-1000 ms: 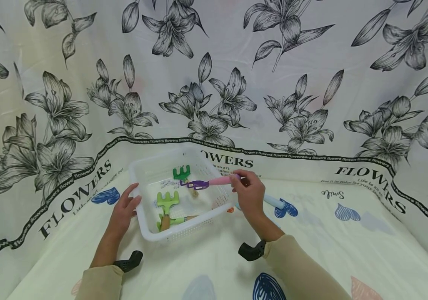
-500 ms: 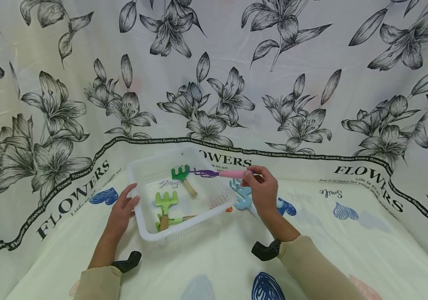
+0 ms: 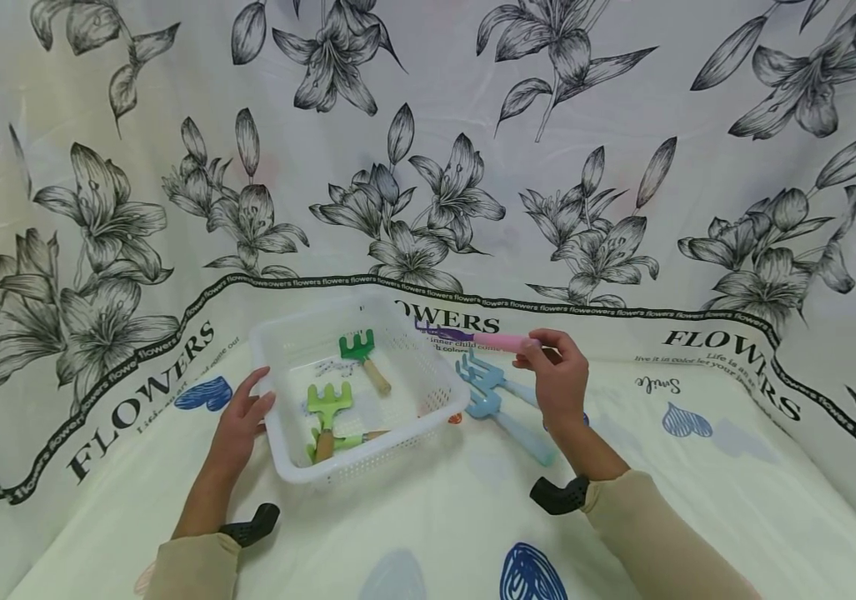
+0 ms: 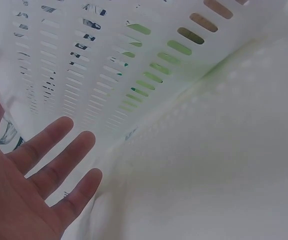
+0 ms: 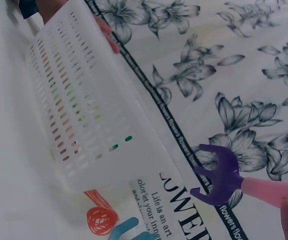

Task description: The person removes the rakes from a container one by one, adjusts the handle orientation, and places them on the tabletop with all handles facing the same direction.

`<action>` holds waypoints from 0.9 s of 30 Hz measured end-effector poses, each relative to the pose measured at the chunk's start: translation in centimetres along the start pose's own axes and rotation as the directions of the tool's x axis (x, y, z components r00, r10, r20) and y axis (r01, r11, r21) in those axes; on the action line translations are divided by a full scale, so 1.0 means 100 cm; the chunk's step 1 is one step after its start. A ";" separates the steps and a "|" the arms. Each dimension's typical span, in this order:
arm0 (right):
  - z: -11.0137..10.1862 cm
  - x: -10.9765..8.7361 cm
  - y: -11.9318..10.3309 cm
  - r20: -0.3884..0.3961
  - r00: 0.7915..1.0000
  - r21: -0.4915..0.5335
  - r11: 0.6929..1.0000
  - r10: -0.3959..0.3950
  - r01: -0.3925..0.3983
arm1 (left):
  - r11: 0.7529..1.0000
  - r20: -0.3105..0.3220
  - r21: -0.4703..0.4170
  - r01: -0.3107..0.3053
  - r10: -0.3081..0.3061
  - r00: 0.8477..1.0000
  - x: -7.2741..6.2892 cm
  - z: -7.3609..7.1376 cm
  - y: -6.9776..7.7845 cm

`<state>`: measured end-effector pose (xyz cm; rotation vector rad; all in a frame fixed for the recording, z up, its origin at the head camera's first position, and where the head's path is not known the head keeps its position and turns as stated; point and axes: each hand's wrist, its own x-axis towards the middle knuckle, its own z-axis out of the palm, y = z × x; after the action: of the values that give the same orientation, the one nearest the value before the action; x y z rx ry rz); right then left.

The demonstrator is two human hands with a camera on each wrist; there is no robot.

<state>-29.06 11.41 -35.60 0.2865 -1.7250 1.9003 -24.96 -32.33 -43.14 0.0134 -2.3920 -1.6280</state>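
In the head view my left hand holds the left rim of a white plastic basket. In the left wrist view the hand's other fingers extend loosely outside the slotted wall. My right hand pinches the end of the pink handle of a small hand rake with purple tines, raised beyond the basket's right rim. The basket holds a dark green hand rake, a light green one and another light green tool partly beneath it; they have wooden handles.
Two light blue hand rakes lie on the cloth right of the basket, partly under the right hand. Pale cloth printed with hearts covers the surface. A flower-printed curtain rises behind it.
My right hand has carried the purple and pink rake from over the basket to the right, beyond its rim. The light blue rakes have come into fuller view. My left hand stays at the rim.
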 end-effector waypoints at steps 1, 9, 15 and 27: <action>-0.002 0.000 0.001 -0.006 1.000 -0.011 1.000 0.001 -0.001 | 1.000 0.001 0.000 0.003 -0.003 1.000 0.000 0.000 -0.001; -0.021 0.001 0.010 -0.045 0.998 -0.103 0.994 0.032 -0.036 | 1.000 0.011 0.013 0.017 -0.017 1.000 0.000 -0.001 -0.001; -0.036 0.002 0.019 -0.076 0.996 -0.176 0.983 0.045 -0.058 | 1.000 0.004 -0.007 0.017 -0.017 1.000 0.000 -0.001 0.002; -0.060 0.002 0.033 -0.124 0.991 -0.353 0.931 0.055 -0.096 | 1.000 0.008 0.004 0.016 -0.016 1.000 -0.003 0.000 0.006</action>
<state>-29.77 17.23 -39.21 -0.0269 -1.9851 1.5762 -24.64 -32.07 -42.67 0.0265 -2.4070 -1.6340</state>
